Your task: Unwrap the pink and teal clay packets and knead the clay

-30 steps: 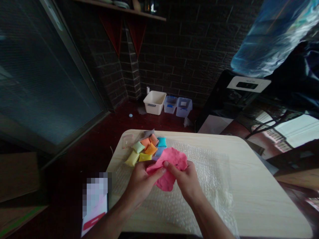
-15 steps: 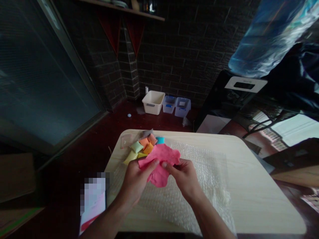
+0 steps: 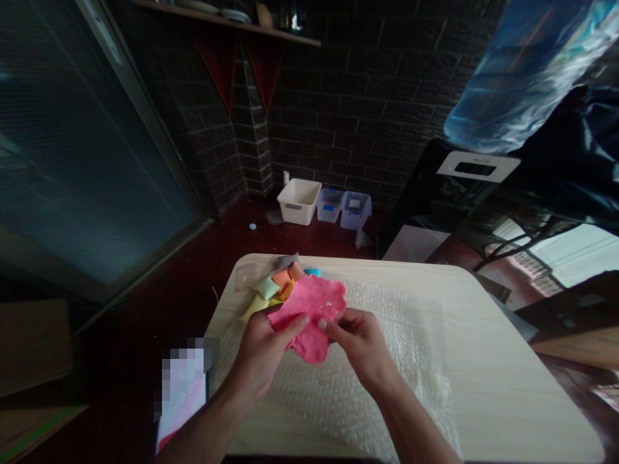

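A flattened, ragged-edged sheet of pink modelling clay (image 3: 314, 299) is held up over the table between both hands. My left hand (image 3: 268, 341) grips its left side, thumb pressed on top and fingers underneath. On the right side, my right hand (image 3: 358, 338) pinches the clay, its thumb close to the other thumb. Beneath lies a sheet of bubble wrap (image 3: 406, 341). Behind the clay, several small packets of coloured clay (image 3: 265, 287) are heaped, in green, orange, yellow, blue and grey; the clay partly hides them.
The pale wooden table (image 3: 493, 361) has rounded corners. On the floor beyond stand a white basket (image 3: 298, 209) and two clear plastic bins (image 3: 355, 212). A water dispenser (image 3: 435, 200) is at the right, a phone-like screen (image 3: 184, 393) at the lower left.
The pink clay has shifted in my hands and its upper part looks broader, covering more of the blue packet. My right thumb has moved slightly right. The camera view has shifted a little.
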### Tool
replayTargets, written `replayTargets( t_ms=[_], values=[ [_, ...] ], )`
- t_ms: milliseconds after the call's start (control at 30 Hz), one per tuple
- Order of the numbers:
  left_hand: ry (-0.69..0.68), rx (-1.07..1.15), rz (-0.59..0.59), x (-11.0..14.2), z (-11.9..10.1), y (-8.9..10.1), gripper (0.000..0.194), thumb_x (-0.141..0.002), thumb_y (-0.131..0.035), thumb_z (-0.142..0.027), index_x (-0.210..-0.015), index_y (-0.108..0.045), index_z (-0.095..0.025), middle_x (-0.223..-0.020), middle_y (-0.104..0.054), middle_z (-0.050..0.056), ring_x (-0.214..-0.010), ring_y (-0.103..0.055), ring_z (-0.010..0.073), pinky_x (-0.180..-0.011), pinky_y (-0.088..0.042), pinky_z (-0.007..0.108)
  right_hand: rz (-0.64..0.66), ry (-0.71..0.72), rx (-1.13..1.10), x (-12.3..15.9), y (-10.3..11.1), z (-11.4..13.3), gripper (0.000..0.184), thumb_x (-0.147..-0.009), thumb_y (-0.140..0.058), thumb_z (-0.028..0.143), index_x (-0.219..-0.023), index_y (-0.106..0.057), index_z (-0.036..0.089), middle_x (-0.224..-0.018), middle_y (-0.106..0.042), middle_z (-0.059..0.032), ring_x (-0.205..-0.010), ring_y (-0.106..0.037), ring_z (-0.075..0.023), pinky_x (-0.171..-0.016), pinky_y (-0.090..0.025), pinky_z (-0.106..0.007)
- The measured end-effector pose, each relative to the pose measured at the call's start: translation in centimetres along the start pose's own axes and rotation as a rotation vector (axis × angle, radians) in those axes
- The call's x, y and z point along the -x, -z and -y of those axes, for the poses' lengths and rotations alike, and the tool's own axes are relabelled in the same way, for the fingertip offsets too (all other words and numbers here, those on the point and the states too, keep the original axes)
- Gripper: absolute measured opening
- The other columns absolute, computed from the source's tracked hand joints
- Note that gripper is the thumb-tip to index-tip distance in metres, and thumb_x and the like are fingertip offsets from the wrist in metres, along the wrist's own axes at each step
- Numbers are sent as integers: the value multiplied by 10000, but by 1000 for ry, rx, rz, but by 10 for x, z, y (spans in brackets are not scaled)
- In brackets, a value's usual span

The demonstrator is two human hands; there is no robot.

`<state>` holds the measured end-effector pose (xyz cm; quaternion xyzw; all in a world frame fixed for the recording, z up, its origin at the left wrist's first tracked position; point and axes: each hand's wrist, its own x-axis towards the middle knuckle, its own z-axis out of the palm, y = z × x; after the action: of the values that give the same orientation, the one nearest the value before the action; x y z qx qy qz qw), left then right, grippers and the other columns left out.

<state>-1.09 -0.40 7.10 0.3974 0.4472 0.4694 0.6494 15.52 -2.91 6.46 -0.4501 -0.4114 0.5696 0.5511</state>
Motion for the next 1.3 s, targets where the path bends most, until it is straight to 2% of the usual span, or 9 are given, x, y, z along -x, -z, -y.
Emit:
replayTargets(
  t_ms=[100,233,367,533,633,833,1000,1200,1300],
  values=[
    [29,48,74,1,-2,-1,351,-785,-852,-360,-1040,-787,-128,-973,-803,125,-806,-744,228,-717,-581,304,-35,11,15,0,3,1,363,-755,-868,489,-617,-750,175,-608,-702,-28,-557,-602,-149,-580,-495,-282],
    [119,103,165,2,-3,-1,369,-793,-850,-367,-1076,-768,-145,-998,-801,131,-819,-756,242,-704,-607,326,-62,27,10,-1,4,5,326,-742,-882,477,-656,-784,178,-620,-721,-34,-553,-613,-150,-580,-518,-284],
    [114,60,127,0,-1,2,357,-792,-849,-349,-1062,-771,-130,-976,-803,126,-783,-751,228,-691,-606,323,-49,28,-11,0,1,8,359,-749,-869,510,-657,-779,176,-597,-700,-24,-544,-599,-140,-573,-524,-273],
    [91,36,93,0,-1,1,402,-755,-874,-342,-1089,-776,-141,-996,-805,120,-811,-756,247,-709,-614,341,-33,19,-44,0,0,7,319,-809,-821,508,-823,-806,189,-732,-740,-27,-622,-645,-147,-618,-553,-277],
    [109,71,107,1,-3,-1,395,-794,-846,-376,-1113,-769,-156,-1015,-800,114,-837,-753,240,-717,-619,336,-70,27,-17,-1,5,5,304,-816,-823,480,-754,-805,183,-690,-729,-24,-606,-626,-142,-612,-538,-274],
    [105,85,157,1,-2,-1,319,-829,-816,-413,-902,-780,-104,-863,-784,113,-764,-732,227,-736,-635,374,-160,7,-93,-3,8,-2,306,-833,-818,469,-738,-768,183,-677,-695,-10,-588,-596,-126,-582,-494,-244],
    [53,28,137,1,1,0,339,-841,-803,-440,-849,-766,-103,-806,-771,97,-739,-728,221,-744,-636,385,-30,-35,-173,-1,-4,-6,294,-768,-875,431,-927,-806,193,-843,-768,-61,-721,-682,-192,-702,-545,-312],
    [50,53,247,0,-3,0,286,-896,-764,-380,-1032,-771,-128,-1019,-787,123,-903,-743,238,-842,-622,385,-83,2,-124,-1,0,-3,171,-791,-861,340,-826,-808,182,-824,-783,-57,-710,-681,-178,-719,-539,-312],
    [66,28,265,-1,-1,2,284,-878,-786,-352,-1052,-781,-128,-1038,-792,129,-914,-747,240,-857,-617,383,-100,18,-99,-1,3,0,173,-794,-855,344,-829,-807,181,-816,-779,-53,-696,-670,-172,-703,-535,-307]
  ],
)
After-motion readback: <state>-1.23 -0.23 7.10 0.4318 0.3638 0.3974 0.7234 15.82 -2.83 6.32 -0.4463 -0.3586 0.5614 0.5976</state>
